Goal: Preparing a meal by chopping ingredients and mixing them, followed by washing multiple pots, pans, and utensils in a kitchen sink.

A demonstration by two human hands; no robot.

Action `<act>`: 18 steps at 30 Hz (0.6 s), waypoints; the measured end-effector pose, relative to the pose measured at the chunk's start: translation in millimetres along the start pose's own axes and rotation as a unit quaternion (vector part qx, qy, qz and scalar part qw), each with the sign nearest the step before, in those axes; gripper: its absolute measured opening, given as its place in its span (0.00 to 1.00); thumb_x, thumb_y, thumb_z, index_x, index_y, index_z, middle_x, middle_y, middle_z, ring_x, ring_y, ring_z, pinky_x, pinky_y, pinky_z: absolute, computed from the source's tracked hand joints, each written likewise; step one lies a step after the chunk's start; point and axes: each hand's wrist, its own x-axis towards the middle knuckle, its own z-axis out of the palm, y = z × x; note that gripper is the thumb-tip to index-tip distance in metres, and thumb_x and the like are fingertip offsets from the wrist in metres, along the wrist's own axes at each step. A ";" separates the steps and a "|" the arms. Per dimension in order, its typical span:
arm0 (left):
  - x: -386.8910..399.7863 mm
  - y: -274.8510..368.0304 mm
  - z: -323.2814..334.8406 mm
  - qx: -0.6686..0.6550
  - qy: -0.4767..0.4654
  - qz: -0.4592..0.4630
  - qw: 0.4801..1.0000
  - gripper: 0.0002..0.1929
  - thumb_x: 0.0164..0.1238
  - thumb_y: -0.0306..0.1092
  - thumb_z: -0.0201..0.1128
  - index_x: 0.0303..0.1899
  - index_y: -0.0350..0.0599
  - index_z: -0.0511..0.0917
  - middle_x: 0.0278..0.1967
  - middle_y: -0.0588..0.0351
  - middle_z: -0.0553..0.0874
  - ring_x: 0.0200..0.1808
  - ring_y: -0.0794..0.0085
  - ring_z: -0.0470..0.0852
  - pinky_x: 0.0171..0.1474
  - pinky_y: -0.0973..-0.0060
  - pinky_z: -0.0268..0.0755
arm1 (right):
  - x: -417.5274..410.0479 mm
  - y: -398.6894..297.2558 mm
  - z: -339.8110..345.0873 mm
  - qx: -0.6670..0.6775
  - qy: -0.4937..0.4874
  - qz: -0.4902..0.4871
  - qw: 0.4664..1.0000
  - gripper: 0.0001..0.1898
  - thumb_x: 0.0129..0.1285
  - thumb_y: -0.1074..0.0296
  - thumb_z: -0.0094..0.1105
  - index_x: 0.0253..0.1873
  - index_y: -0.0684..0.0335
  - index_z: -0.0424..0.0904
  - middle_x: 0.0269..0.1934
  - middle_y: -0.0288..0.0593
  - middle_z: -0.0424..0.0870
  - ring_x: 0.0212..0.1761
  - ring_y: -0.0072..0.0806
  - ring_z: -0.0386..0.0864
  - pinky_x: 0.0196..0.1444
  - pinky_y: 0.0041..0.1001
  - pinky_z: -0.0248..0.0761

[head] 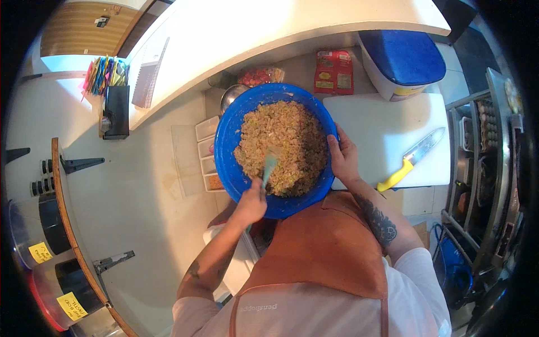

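A large blue plastic basin [225, 179] holds a heap of moist, minced light-brown mixture [290, 139] flecked with green and orange bits. My left hand [251, 204] grips the handle of a pale green spatula [270, 163], whose blade is partly sunk in the mixture. Over at the basin's right rim, my right hand [343, 156] holds the wall with the thumb on the near side. The basin's front edge rests close against my orange-brown apron [320, 248].
A kitchen knife [421, 147] with a yellow handle lies on a white cutting board [379, 126]. Behind stand a blue-lidded tub [402, 57] and a red packet [334, 72]. A white shelf [252, 25] overhangs the back; a compartment tray [207, 128] sits left, a metal rack [471, 236] right.
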 end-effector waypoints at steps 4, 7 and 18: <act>-2.6 -0.4 -26.1 -0.092 0.005 -0.015 0.996 0.08 0.74 0.31 0.52 0.50 0.45 0.69 0.35 0.37 0.82 0.42 0.41 0.82 0.44 0.55 0.73 | 0.6 0.1 -1.2 -0.003 0.008 -0.027 1.000 0.23 0.74 0.60 0.51 0.67 0.68 0.69 0.47 0.47 0.85 0.50 0.28 0.80 0.55 0.29 0.71; 54.0 -7.0 -40.3 -0.111 0.066 -0.117 0.985 0.12 0.71 0.29 0.51 0.53 0.42 0.69 0.30 0.37 0.81 0.34 0.47 0.84 0.39 0.56 0.74 | -0.5 -7.5 -2.3 -0.015 -0.004 -0.018 1.000 0.24 0.74 0.60 0.51 0.67 0.69 0.69 0.47 0.48 0.85 0.49 0.28 0.81 0.54 0.29 0.72; 43.6 109.5 17.2 0.137 -0.104 0.077 0.982 0.25 0.62 0.24 0.51 0.62 0.45 0.67 0.38 0.30 0.84 0.44 0.37 0.83 0.49 0.48 0.75 | 0.8 -10.6 -6.8 -0.013 -0.030 0.011 0.999 0.24 0.75 0.61 0.50 0.68 0.72 0.68 0.57 0.48 0.81 0.60 0.29 0.75 0.64 0.29 0.66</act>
